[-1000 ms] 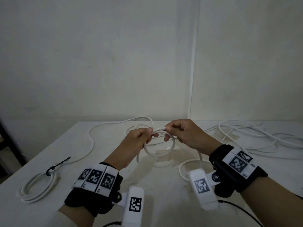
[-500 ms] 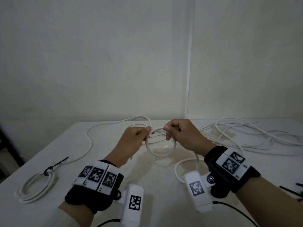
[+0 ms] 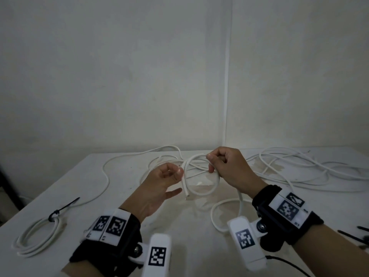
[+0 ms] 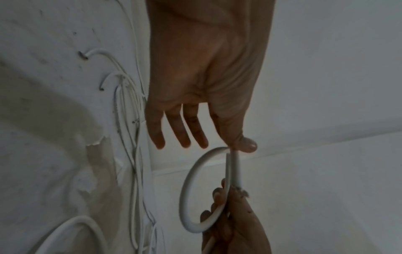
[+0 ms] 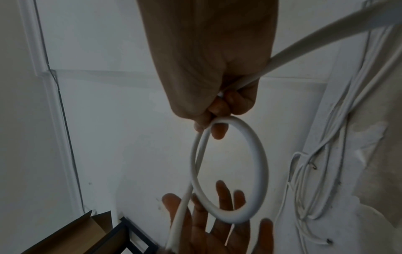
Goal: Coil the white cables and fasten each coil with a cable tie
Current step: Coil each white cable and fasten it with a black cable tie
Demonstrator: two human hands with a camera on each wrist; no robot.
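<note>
A thick white cable is bent into one small loop (image 3: 201,193) above the middle of the table (image 3: 179,226). My right hand (image 3: 211,162) grips the loop at its top, fingers curled round the crossing strands; the right wrist view shows the ring (image 5: 263,163) hanging below my right hand (image 5: 213,120). My left hand (image 3: 177,180) is just left of the loop with its fingers straight. Only its thumb touches the cable, as my left hand (image 4: 208,142) shows in the left wrist view. The cut cable end (image 3: 186,193) hangs free beside the loop.
A finished coil (image 3: 34,240) with a black cable tie (image 3: 60,209) lies at the table's near left. Tangled loose white cables (image 3: 299,168) cover the back right. Spare black ties (image 3: 357,234) lie at the right edge. A cardboard box (image 5: 71,237) sits beyond the table.
My left hand has let go of the loop's top, opened and dropped a little to the left. The cable end now hangs free. My right hand keeps its grip.
</note>
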